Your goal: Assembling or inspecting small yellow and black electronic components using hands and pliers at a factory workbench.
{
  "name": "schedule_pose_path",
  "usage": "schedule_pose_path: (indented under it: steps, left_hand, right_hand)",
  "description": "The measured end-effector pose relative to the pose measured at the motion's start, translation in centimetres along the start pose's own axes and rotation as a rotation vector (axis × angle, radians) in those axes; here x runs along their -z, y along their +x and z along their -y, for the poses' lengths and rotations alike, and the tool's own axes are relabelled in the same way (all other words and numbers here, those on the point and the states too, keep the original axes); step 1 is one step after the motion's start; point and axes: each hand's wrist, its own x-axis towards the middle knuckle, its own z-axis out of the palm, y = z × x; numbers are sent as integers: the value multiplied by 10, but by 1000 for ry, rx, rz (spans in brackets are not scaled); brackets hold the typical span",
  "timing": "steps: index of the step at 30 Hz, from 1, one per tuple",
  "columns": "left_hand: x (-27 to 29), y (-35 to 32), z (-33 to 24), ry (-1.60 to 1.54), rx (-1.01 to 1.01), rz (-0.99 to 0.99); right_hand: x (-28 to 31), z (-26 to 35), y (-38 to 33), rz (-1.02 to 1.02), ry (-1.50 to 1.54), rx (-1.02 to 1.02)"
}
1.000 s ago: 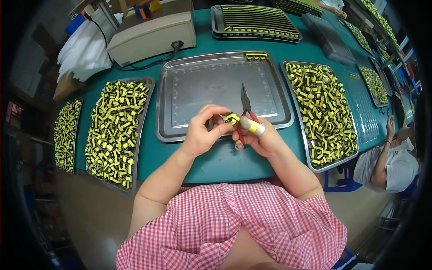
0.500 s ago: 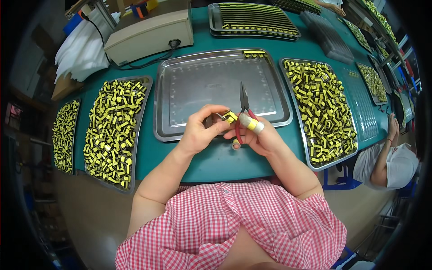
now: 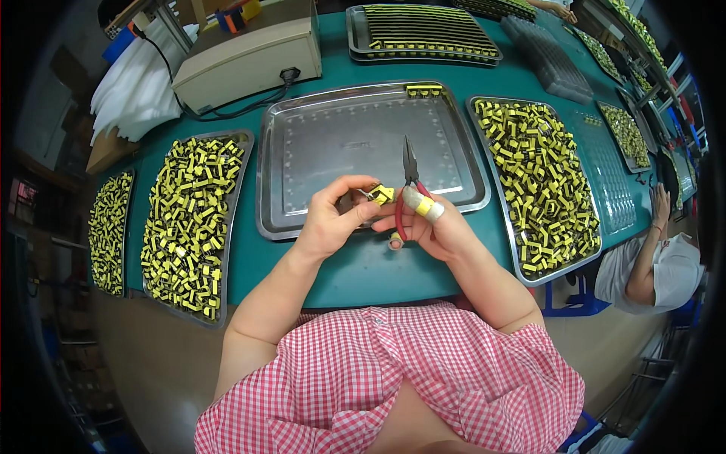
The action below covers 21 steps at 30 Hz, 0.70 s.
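Between the thumb and fingers of my left hand (image 3: 333,216) is a small yellow-and-black transformer (image 3: 383,195) with metal pins. My right hand (image 3: 442,231), its thumb wrapped in yellow and white tape, is closed round red-handled long-nose pliers (image 3: 409,160). The pliers' dark jaws point up and away from me, apart from the transformer. Both hands are close together over the near edge of a large metal tray (image 3: 274,163). A short row of the same transformers (image 3: 423,91) lines the tray's far right corner.
Trays heaped with loose transformers stand at left (image 3: 189,227) and right (image 3: 533,181). A beige box-shaped device (image 3: 253,64) with a black cable sits at the back left. Behind the big tray is a tray of stacked rows (image 3: 423,34). Another person's hand (image 3: 661,204) shows at far right.
The transformer in my left fingers has turned, showing a different side. The pliers have stayed nearly in place in my right hand. At far right, the other person's hand has shifted slightly.
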Motion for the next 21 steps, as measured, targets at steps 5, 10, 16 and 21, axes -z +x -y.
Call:
schedule_pose_path:
  steps: [5, 10, 16, 21]
  left_hand:
    - [2, 0, -1, 40, 33, 15]
    - [2, 3, 0, 92, 4, 48]
    - [4, 1, 1, 186, -102, 81]
    - [-1, 1, 2, 263, -124, 58]
  right_hand:
    - [0, 1, 0, -10, 19, -3]
    - [2, 1, 2, -19, 26, -4]
    - [-3, 1, 3, -26, -59, -15]
    - [-3, -1, -3, -46, -31, 30]
